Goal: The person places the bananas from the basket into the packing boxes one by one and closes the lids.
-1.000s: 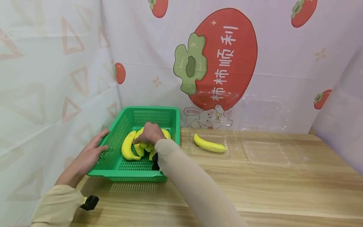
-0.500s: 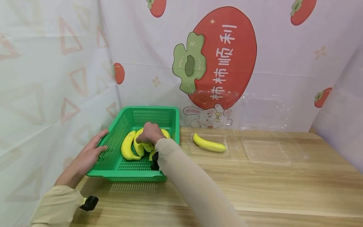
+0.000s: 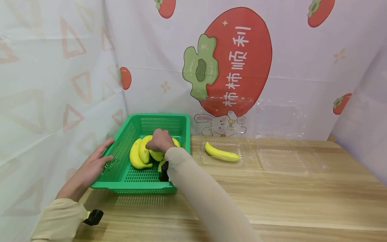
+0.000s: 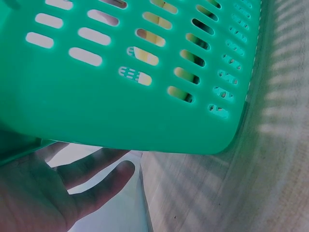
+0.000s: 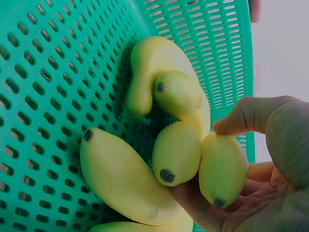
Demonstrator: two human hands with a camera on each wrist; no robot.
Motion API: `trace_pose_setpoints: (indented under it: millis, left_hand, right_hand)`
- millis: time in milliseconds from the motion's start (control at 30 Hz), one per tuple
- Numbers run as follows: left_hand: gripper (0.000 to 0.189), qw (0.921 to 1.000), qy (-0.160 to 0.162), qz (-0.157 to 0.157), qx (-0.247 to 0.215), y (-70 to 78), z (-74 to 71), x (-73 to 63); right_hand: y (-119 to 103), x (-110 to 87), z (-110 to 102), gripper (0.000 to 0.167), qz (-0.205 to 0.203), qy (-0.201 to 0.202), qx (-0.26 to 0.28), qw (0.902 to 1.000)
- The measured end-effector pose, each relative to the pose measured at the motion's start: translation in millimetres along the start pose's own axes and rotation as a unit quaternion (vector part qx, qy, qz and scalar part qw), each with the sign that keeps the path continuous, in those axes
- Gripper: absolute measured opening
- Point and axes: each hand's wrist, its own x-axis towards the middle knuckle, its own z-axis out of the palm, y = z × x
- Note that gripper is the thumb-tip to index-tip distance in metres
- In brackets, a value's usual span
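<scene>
A green perforated plastic basket (image 3: 136,185) holds several yellow bananas (image 3: 135,157), bunched in its middle. My left hand (image 3: 93,166) grips the basket's left rim, thumb over the inside and fingers outside; in the left wrist view, spread fingers (image 4: 104,188) show below the rim. My right hand (image 3: 161,140) reaches into the basket from the right. In the right wrist view its thumb (image 5: 236,118) presses one banana (image 5: 223,169), with the fingers behind and beneath it. Other bananas (image 5: 123,179) lie against that hand, and the right hand hides part of the bunch in the head view.
Right of the basket stands an open clear plastic clamshell (image 3: 246,158) with one banana (image 3: 222,154) in its base. A second clear clamshell (image 3: 279,161) stands open beside it. A patterned cloth (image 3: 163,60) hangs behind the wooden table (image 3: 272,205).
Inside the basket, a banana by my right fingers has shifted left and now lies against the leftmost one. My right hand has risen very slightly. The left hand keeps its hold on the rim.
</scene>
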Motion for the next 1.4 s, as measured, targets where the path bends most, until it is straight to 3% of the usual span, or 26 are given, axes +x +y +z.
trace_pose_setpoints:
  millis: [233, 633, 1000, 1400]
  left_hand:
    - [0.065, 1.0000, 0.000, -0.003, 0.004, -0.5, -2.0, -0.3]
    - [0.065, 1.0000, -0.004, -0.001, 0.003, -0.5, -3.2, -0.7]
    - [0.065, 1.0000, -0.002, 0.002, 0.006, -0.3, -1.9, -1.3]
    - [0.065, 0.9999, -0.006, -0.007, 0.012, 0.9, -1.1, -0.5]
  right_hand:
    - [-1.5, 2.7, -1.8, 0.050, 0.007, 0.019, 0.002, 0.9998]
    - [-0.8, 4.4, -4.2, 0.060, 0.018, 0.091, 0.037, 0.9950]
    - [-0.5, 1.9, -4.6, 0.051, 0.029, 0.148, 0.057, 0.9869]
    - [1.1, 2.3, -6.7, 0.049, 0.033, 0.175, 0.102, 0.9787]
